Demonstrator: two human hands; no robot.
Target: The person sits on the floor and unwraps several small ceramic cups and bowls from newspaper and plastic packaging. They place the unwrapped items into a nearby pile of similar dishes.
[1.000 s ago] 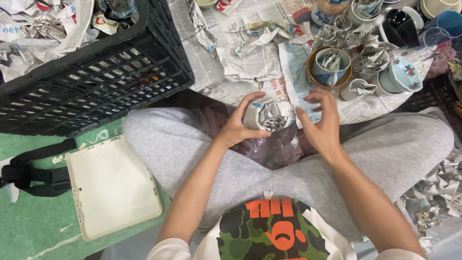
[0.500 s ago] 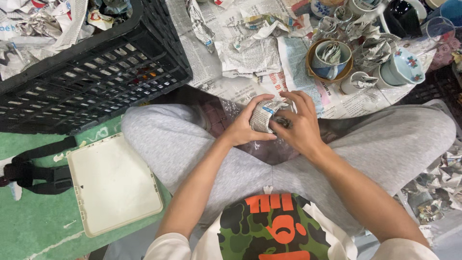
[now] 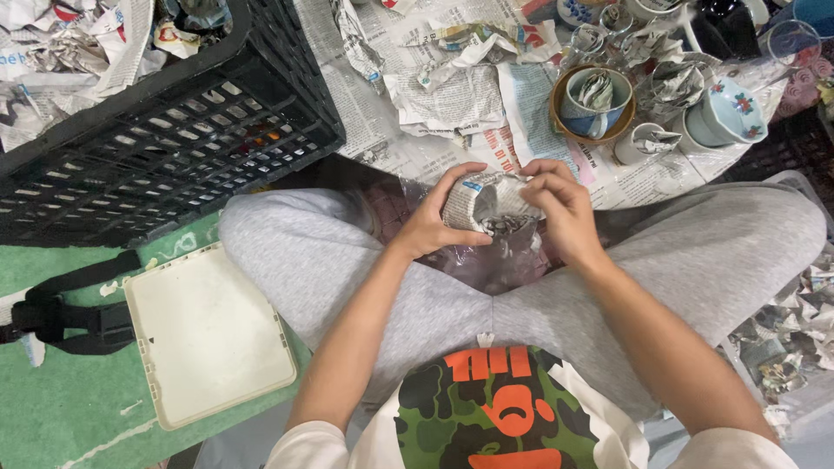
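Observation:
I sit cross-legged in grey trousers. Above my lap both hands hold a small cup wrapped in newspaper [image 3: 489, 201]. My left hand [image 3: 437, 217] cups its left side, thumb underneath. My right hand [image 3: 562, 208] grips its right side, fingers pressing paper over the rim. Crumpled paper shows in the cup's opening. A clear plastic bag [image 3: 486, 260] lies under the bundle between my knees.
A black plastic crate [image 3: 174, 139] with crumpled newspaper stands at the upper left. Sheets of newspaper [image 3: 452, 95] cover the floor ahead, with several cups and bowls [image 3: 595, 100] stuffed with paper at the upper right. A white tray [image 3: 204, 334] and black strap [image 3: 61, 313] lie on green matting.
My right hand has closed in over the top of the wrapped cup, folding paper over its rim. The bundle has stayed above my lap in both hands.

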